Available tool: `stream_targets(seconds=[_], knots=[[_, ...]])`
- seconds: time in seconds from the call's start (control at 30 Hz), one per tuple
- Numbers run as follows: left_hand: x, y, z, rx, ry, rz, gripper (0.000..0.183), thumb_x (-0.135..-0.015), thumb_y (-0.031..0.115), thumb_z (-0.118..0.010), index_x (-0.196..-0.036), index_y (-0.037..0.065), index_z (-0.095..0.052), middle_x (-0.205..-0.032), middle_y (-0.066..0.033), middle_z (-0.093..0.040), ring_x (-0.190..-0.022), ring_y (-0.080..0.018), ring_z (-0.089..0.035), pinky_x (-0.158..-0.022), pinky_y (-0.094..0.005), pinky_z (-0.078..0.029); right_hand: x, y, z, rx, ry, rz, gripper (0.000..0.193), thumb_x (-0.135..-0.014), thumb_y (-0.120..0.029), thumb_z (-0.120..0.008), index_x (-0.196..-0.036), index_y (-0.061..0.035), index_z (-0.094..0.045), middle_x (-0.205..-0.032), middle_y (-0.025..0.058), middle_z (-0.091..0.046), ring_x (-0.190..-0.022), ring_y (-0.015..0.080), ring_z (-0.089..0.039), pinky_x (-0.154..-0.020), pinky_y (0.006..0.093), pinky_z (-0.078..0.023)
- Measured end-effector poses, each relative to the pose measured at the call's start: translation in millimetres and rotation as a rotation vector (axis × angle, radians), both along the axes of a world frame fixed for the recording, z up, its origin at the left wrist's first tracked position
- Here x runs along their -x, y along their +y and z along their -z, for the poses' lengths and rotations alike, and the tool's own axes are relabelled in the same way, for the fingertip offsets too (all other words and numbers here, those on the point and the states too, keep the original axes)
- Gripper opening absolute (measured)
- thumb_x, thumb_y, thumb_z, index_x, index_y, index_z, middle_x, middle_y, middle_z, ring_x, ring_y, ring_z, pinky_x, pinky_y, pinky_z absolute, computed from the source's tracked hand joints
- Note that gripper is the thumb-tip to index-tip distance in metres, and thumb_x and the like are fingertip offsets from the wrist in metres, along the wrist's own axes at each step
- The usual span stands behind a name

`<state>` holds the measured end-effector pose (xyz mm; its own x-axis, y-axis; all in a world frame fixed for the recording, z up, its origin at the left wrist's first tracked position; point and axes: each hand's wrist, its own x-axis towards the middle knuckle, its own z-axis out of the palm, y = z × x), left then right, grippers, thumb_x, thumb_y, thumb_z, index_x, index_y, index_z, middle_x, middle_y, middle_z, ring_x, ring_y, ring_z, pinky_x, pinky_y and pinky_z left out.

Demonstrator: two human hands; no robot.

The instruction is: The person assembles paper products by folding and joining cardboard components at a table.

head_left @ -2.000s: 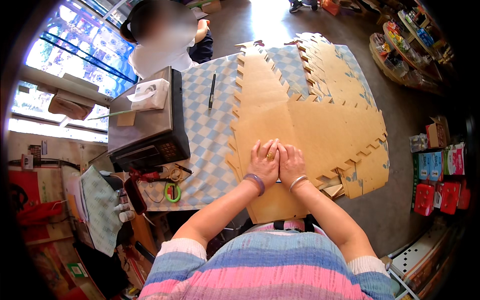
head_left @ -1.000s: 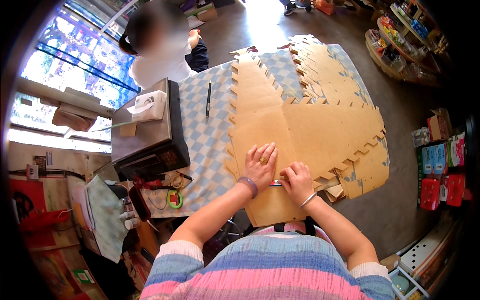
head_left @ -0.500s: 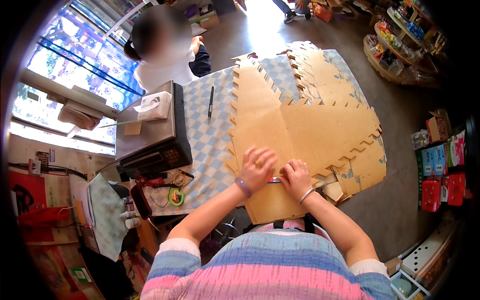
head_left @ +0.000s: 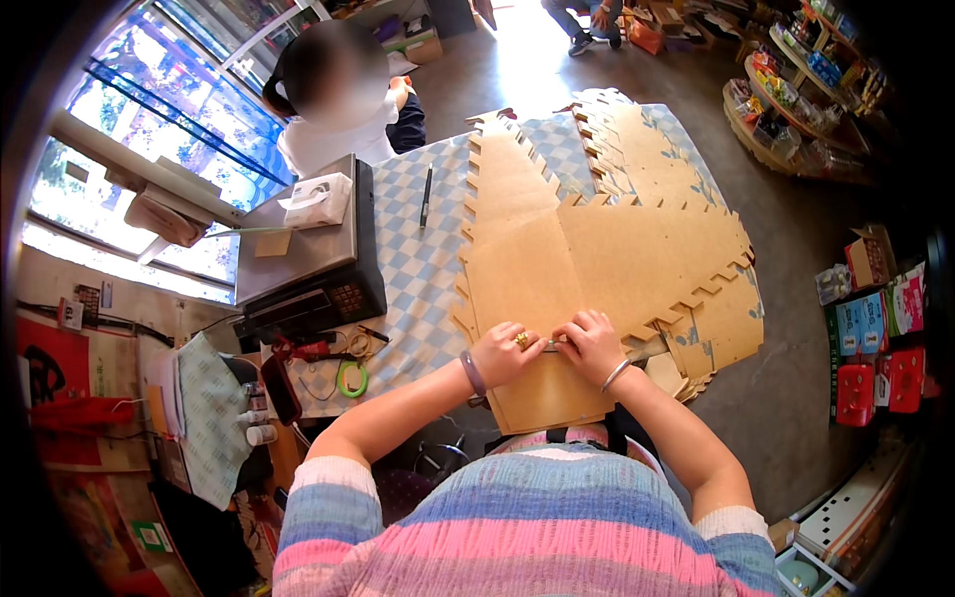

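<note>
A large brown kraft-paper sheet (head_left: 517, 249) with sawtooth edges lies on the table in front of me, its near flap (head_left: 547, 400) reaching my body. My left hand (head_left: 509, 352) rests on it, thumb and fingertips pinched. Close on its right is my right hand (head_left: 591, 348), fingers curled and pinched too. The two sets of fingertips nearly meet over a small thin thing, mostly hidden, that I cannot make out. More brown sawtooth-edged pieces (head_left: 647, 164) lie stacked beyond and to the right.
On the checked tablecloth (head_left: 403, 224) are a pen (head_left: 427, 196), a scale (head_left: 313, 279) bearing a tissue pack (head_left: 318, 200), and a green tape roll (head_left: 351, 379). Someone in white (head_left: 343, 144) sits at the far left. Round display shelves (head_left: 796, 109) stand at the far right.
My left hand, blurred before, has come down beside the right, fingertips now pinched close together. The small red and blue thing that showed between the hands is now mostly covered.
</note>
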<state>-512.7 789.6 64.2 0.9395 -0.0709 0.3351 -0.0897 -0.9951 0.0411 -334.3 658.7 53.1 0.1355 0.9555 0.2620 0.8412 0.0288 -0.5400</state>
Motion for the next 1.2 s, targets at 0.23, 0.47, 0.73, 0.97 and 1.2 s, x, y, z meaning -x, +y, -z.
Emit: stream_targets(seconds=[0.23, 0.47, 0.73, 0.97, 1.2], knots=[[0.4, -0.5, 2.3, 0.175, -0.003, -0.081, 0.024, -0.076, 0.014, -0.059, -0.099, 0.012, -0.065, -0.087, -0.0002, -0.066, -0.078, -0.0181, -0.061, -0.07, -0.0316, -0.05, 1.1, 5.4, -6.1, 0.077, -0.008, -0.091, 0.009, -0.079, -0.019, -0.066, -0.083, -0.0118, -0.064, -0.085, 0.0068, -0.061, -0.089, 0.0264, -0.058, -0.081, 0.0382, -0.047], [4.3, -1.4, -25.6, -0.076, -0.155, 0.032, 0.032, -0.075, 0.013, -0.06, -0.106, 0.009, -0.066, -0.101, -0.0015, -0.064, -0.087, -0.0176, -0.06, -0.082, -0.0348, -0.049, -12.2, 17.6, -12.7, 0.115, 0.114, -0.195, 0.01, -0.083, -0.018, -0.063, -0.082, -0.0087, -0.066, -0.083, 0.0107, -0.064, -0.082, 0.0293, -0.062, -0.075, 0.0395, -0.05], [-9.4, 18.8, -66.7, -0.066, -0.312, -0.071, 0.028, -0.078, 0.011, -0.059, -0.105, 0.007, -0.068, -0.104, -0.0057, -0.069, -0.097, -0.0219, -0.067, -0.086, -0.0351, -0.053, -20.6, 35.6, -71.8, 0.199, 0.391, -0.077, 0.014, -0.087, -0.02, -0.063, -0.09, -0.0064, -0.067, -0.086, 0.0136, -0.065, -0.079, 0.0311, -0.063, -0.071, 0.0386, -0.051], [-19.8, 28.4, -80.7, 0.055, -0.326, -0.119, 0.022, -0.078, 0.01, -0.059, -0.098, 0.008, -0.069, -0.098, -0.0046, -0.071, -0.092, -0.0204, -0.069, -0.08, -0.0335, -0.055, 2.8, 19.6, -85.4, -0.34, -0.425, 0.068, 0.028, -0.075, -0.01, -0.062, -0.101, -0.0039, -0.067, -0.088, 0.0066, -0.064, -0.084, 0.0208, -0.063, -0.073, 0.0334, -0.052], [-23.2, 28.2, -88.2, 0.063, -0.318, -0.154, 0.021, -0.078, 0.009, -0.06, -0.097, 0.009, -0.068, -0.095, -0.0032, -0.071, -0.09, -0.0196, -0.069, -0.076, -0.032, -0.055, -7.5, 20.4, -87.9, -0.356, -0.327, 0.051, 0.024, -0.075, -0.007, -0.06, -0.097, -0.0057, -0.069, -0.085, 0.0065, -0.068, -0.073, 0.0202, -0.066, -0.064, 0.0307, -0.054]])
